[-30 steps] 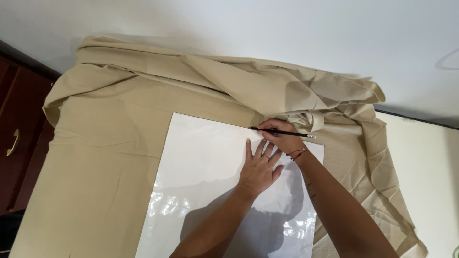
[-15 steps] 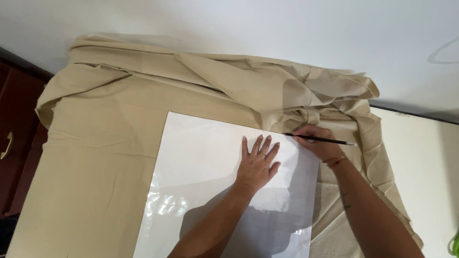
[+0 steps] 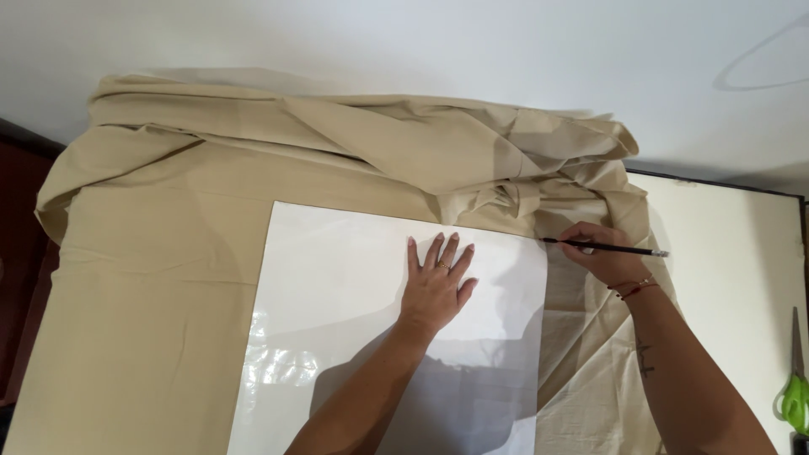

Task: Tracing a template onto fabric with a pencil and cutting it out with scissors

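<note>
A large glossy white sheet (image 3: 337,295) lies on beige cloth (image 3: 168,278) that is spread over a table and bunched in folds along the far side. My left hand (image 3: 436,282) presses flat on the sheet near its top edge, fingers spread. My right hand (image 3: 600,253) holds a thin black pencil (image 3: 628,249) just past the sheet's top right corner, its tip pointing left toward that corner, the hand resting on the cloth.
Green-handled scissors (image 3: 794,396) lie at the far right on a pale surface (image 3: 742,253). A white wall (image 3: 421,42) rises behind the cloth. Dark wooden furniture (image 3: 21,194) stands at the left edge.
My right hand with the pencil has slid rightward along the sheet's top edge to beyond its right corner. My left hand has stayed flat on the sheet.
</note>
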